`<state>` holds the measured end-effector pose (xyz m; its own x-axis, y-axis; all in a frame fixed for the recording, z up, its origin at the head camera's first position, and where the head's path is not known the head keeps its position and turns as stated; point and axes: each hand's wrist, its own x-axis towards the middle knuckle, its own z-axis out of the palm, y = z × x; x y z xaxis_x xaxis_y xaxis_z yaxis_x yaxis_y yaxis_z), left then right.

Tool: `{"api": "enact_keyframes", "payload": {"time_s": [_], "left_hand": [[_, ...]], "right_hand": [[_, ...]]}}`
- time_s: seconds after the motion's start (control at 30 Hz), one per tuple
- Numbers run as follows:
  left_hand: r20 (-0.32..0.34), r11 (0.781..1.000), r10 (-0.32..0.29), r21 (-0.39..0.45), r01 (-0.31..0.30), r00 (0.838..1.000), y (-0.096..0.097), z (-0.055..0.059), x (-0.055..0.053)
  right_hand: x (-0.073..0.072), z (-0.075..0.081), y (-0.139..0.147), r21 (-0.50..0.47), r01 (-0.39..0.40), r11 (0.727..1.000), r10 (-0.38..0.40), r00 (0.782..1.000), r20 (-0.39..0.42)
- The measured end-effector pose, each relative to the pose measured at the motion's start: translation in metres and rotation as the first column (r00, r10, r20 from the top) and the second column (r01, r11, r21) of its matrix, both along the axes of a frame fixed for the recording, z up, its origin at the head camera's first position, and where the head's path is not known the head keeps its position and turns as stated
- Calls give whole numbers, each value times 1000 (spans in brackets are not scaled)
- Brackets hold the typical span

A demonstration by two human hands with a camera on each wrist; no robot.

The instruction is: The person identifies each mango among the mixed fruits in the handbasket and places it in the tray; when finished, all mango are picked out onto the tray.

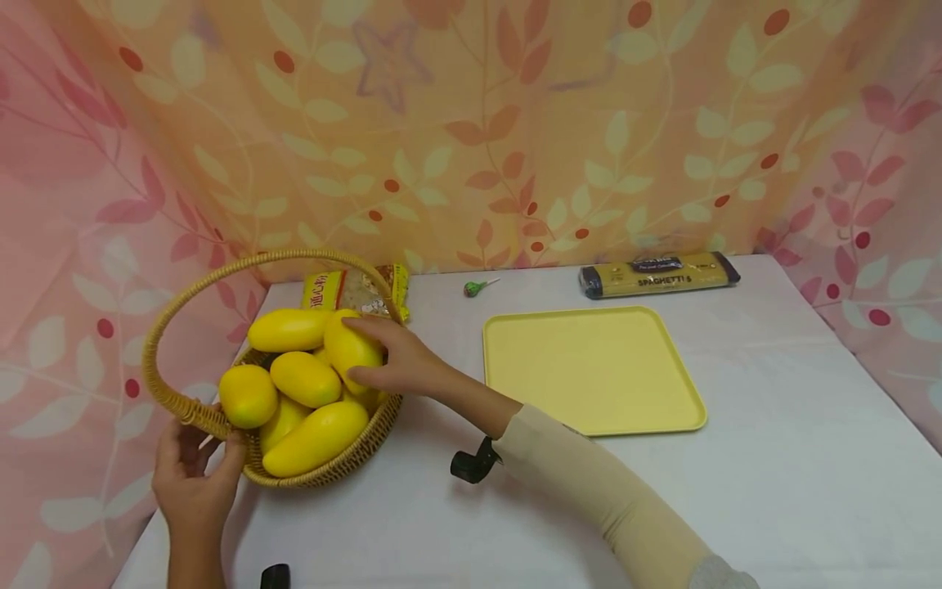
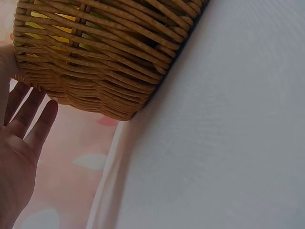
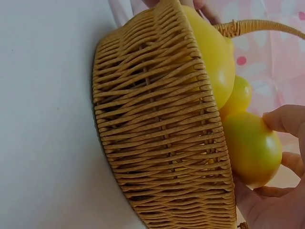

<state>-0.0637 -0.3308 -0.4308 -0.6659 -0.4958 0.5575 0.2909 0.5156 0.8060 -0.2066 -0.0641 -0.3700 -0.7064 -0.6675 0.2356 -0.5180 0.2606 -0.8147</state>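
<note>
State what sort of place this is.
Probably a staged indoor tabletop rather than a kitchen: floral cloth hangs behind and beside a white-covered table bearing a wicker basket of yellow fruit.

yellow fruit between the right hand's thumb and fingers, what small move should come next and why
Probably lift that yellow fruit slowly upward: the right hand has thumb and fingers on opposite sides of it, and it lies against other fruits heaped in the basket, so going up should disturb them least. The left hand touches the basket and could steady it.
</note>
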Motion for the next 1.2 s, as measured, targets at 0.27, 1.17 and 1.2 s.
{"api": "enact_keyframes", "payload": {"time_s": [0.27,1.17,1.2], "left_hand": [[13,1000,-5,10,5,1000,0,-1,-1],[25,1000,10,-4,-10,1000,-2,-3,0],[28,1000,12,-5,-12,1000,-2,-3,0]], "right_hand": [[5,-5,11,-102,-4,995,7,1000,27],[25,3,84,-281,58,958,-19,990,139],[24,3,86,-284,70,956,-31,990,141]]}}
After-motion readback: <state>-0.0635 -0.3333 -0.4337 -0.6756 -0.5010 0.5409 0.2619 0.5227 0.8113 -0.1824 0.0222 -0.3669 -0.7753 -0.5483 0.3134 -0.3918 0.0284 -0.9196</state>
